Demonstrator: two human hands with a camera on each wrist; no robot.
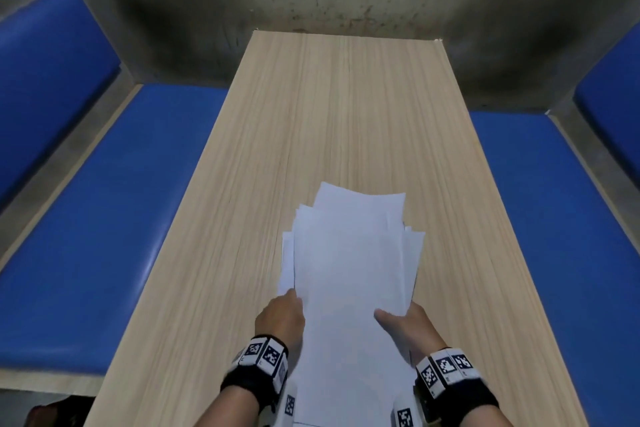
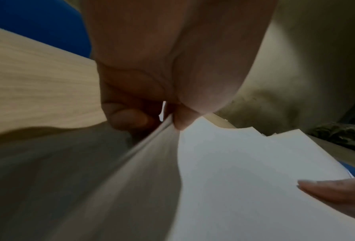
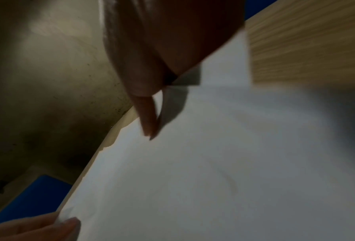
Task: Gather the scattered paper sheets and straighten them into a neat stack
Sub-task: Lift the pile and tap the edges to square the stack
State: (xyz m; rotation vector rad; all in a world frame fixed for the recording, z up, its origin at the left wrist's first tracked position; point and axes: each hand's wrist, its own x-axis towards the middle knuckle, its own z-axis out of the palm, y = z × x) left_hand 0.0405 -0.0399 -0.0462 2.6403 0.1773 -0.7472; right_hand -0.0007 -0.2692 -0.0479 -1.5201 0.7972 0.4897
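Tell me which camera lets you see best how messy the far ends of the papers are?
The head view. It shows the whole paper stack from above, far corners fanned out unevenly on the table. The left wrist view shows only a few stepped corners beyond the left hand. The right wrist view is mostly one blurred white sheet.

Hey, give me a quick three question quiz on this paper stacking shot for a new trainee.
1. True or false: the paper sheets are already squared into an even stack.
2. Which hand grips the pile? A) only the left hand B) only the right hand C) both
3. Fill in: the pile is over a light wooden ____.

Key: 1. False, the far corners fan out unevenly. 2. C, one on each side near the person. 3. table.
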